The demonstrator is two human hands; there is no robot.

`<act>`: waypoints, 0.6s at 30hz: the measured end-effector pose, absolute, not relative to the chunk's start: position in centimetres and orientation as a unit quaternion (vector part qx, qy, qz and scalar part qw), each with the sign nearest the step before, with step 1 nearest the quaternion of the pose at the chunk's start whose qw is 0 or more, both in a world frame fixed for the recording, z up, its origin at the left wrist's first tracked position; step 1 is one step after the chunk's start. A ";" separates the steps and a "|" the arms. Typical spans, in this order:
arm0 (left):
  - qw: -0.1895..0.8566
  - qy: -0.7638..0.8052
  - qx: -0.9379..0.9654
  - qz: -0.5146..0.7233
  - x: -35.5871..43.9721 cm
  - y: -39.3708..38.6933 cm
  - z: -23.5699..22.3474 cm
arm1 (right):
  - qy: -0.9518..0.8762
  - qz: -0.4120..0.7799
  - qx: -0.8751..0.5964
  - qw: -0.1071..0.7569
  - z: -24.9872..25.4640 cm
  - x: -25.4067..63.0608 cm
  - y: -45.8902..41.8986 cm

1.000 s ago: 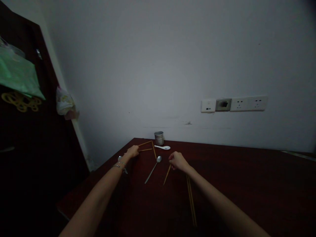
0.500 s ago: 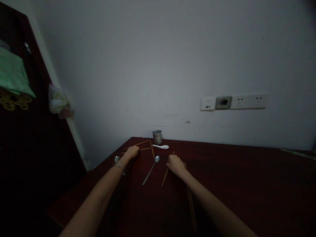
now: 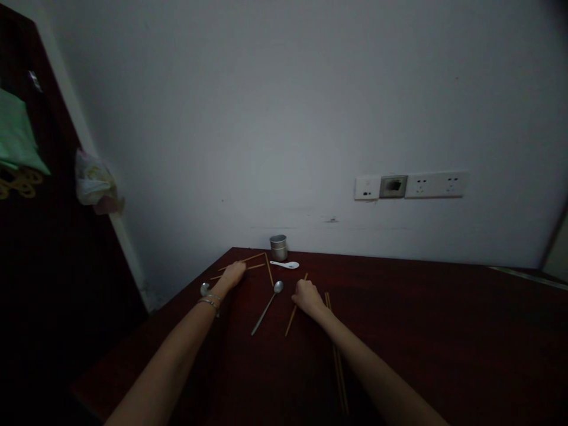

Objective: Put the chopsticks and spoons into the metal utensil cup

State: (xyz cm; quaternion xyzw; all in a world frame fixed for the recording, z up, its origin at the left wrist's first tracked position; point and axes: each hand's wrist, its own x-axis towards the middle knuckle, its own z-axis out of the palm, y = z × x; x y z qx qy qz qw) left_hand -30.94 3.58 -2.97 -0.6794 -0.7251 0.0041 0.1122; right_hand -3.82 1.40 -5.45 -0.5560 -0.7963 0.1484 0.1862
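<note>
My left hand [image 3: 235, 273] is closed on a wooden chopstick [image 3: 255, 267] lying crosswise at the far left of the table. Two more chopsticks [image 3: 268, 270] meet at a corner just beyond it. My right hand [image 3: 307, 296] grips another chopstick [image 3: 290, 322], which slants down to the left with both ends showing. Between the hands lies a long-handled metal spoon [image 3: 265, 313]. A second metal utensil with a shiny rounded head [image 3: 205, 289] is partly hidden beneath my left wrist. Beside my right forearm rest a pair of chopsticks [image 3: 339, 381], partly covered by it.
Against the wall stands a metal cup [image 3: 278, 248], with a white soup spoon [image 3: 286, 265] in front. The dark red table [image 3: 426, 331] meets the wall at the back. Sockets [image 3: 435, 184] sit on the wall; a plastic bag [image 3: 94, 180] hangs at left by the dark door.
The whole view has shifted slightly, so things sit a little farther left. Both hands stay closed on their chopsticks, with hardly any movement over the table.
</note>
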 end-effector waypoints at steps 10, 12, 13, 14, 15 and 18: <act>0.140 -0.760 -0.558 -0.301 -30.9 3.0 4.9 | -0.709 0.342 -0.511 0.346 -3.3 -0.7 1.1; 0.114 -0.739 -0.510 -0.425 -29.7 3.6 7.0 | -0.682 0.356 -0.489 0.411 -2.1 0.5 0.8; 0.085 -0.724 -0.490 -0.478 -28.9 3.9 7.9 | -0.665 0.369 -0.477 0.441 -1.5 1.2 0.7; 0.045 -0.701 -0.479 -0.526 -27.9 4.2 8.7 | -0.642 0.390 -0.467 0.467 -0.9 1.9 0.5; -0.005 -0.671 -0.475 -0.569 -26.7 4.4 9.4 | -0.614 0.418 -0.456 0.490 -0.3 2.7 0.4; -0.150 -0.561 -0.483 -0.655 -22.2 4.3 10.6 | -0.520 0.517 -0.411 0.542 1.0 5.1 -0.2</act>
